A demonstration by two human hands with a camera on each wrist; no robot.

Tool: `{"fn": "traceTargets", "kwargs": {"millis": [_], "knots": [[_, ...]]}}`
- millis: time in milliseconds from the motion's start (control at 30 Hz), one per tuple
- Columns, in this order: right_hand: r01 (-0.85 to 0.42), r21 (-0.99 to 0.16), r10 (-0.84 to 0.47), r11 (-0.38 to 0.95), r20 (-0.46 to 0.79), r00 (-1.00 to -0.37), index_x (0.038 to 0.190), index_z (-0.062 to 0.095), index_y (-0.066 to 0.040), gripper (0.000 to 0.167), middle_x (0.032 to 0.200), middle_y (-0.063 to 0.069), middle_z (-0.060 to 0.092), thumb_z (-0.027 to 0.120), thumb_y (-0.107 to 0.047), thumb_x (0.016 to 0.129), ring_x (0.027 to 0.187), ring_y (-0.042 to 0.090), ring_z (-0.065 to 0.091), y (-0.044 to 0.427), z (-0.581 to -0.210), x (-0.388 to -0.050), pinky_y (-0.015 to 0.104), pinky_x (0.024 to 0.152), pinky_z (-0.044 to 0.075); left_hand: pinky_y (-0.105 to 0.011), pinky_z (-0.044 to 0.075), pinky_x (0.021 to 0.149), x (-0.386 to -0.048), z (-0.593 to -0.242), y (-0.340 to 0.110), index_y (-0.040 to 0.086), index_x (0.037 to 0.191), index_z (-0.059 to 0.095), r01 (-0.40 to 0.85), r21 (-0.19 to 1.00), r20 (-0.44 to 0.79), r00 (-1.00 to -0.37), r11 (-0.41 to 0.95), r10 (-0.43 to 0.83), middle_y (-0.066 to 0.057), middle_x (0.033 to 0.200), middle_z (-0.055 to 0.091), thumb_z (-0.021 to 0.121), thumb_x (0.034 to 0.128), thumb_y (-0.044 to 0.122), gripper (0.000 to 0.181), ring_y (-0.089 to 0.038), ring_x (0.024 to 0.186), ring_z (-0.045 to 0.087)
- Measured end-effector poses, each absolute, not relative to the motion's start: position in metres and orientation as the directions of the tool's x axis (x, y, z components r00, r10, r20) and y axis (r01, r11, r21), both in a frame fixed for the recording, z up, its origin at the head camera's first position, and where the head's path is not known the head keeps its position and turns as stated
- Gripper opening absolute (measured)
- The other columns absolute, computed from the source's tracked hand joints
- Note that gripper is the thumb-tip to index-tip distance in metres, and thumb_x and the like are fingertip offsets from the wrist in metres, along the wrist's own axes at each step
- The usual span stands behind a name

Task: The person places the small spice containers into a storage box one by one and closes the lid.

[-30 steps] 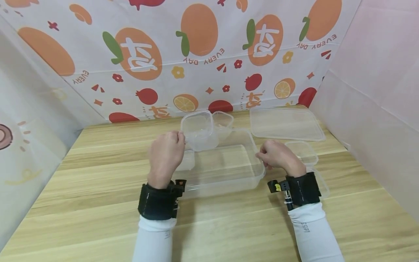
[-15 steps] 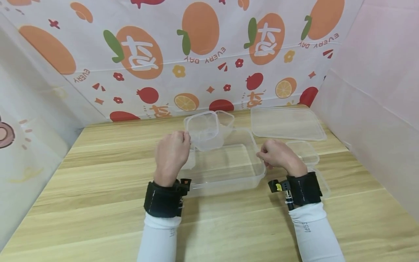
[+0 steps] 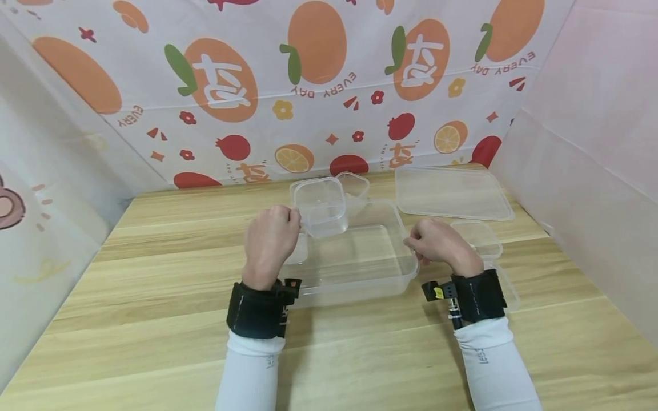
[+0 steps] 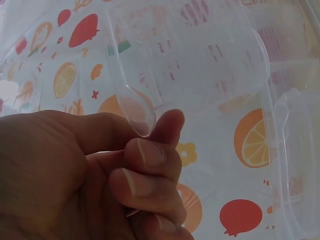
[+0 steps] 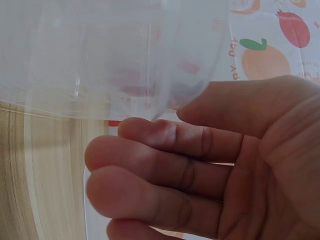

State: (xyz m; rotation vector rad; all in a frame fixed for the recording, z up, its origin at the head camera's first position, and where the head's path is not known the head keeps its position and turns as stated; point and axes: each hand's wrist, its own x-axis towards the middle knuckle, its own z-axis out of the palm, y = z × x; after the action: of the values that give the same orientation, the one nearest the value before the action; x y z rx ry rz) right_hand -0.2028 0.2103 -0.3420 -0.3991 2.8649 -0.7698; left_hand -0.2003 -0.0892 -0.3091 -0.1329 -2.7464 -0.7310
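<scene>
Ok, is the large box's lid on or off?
Off: the large lid lies on the table beside the large box, which stands open.

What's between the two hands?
Mostly the big box, in the head view; the right hand pinches its rim, the left hand a small tub.

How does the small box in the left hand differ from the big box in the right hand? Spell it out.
Size: the small box is much smaller than the big box.
Outline: the small box is nearly square; the big box is a longer rectangle.
Hold: the left hand pinches the small box at its edge, while the right hand pinches the big box at its.
Both are see-through and have no lid on.
</scene>
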Motion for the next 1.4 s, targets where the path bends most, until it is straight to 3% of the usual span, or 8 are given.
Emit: {"fn": "traceTargets", "kwargs": {"millis": [1033,1400], "knots": [[-0.207,-0.544,-0.299,0.813,-0.085,-0.95,0.061,0.063,-0.007,0.039,0.054,0.003,0.054,0.059,-0.009,0.1,0.047,0.016,0.052,0.211,-0.339,-0.205,0.031,0.058,0.041,-0.029,0.028,0.046,-0.22,-0.3,-0.085,0.008,0.06,0.05,0.094,0.412,0.082,-0.994,0.906,0.065,-0.002,0.057,0.04,0.044,0.1055,0.016,0.046,-0.019,0.05,0.041],[-0.204,-0.55,-0.299,0.81,-0.089,-0.95,0.062,0.063,-0.006,0.038,0.054,0.003,0.055,0.059,-0.009,0.1,0.047,0.015,0.053,0.211,-0.339,-0.205,0.03,0.054,0.039,-0.029,0.03,0.047,-0.224,-0.305,-0.084,0.009,0.061,0.05,0.078,0.404,0.054,-0.997,0.912,0.062,-0.001,0.058,0.043,0.045,0.1054,0.017,0.045,-0.018,0.051,0.043]]}}
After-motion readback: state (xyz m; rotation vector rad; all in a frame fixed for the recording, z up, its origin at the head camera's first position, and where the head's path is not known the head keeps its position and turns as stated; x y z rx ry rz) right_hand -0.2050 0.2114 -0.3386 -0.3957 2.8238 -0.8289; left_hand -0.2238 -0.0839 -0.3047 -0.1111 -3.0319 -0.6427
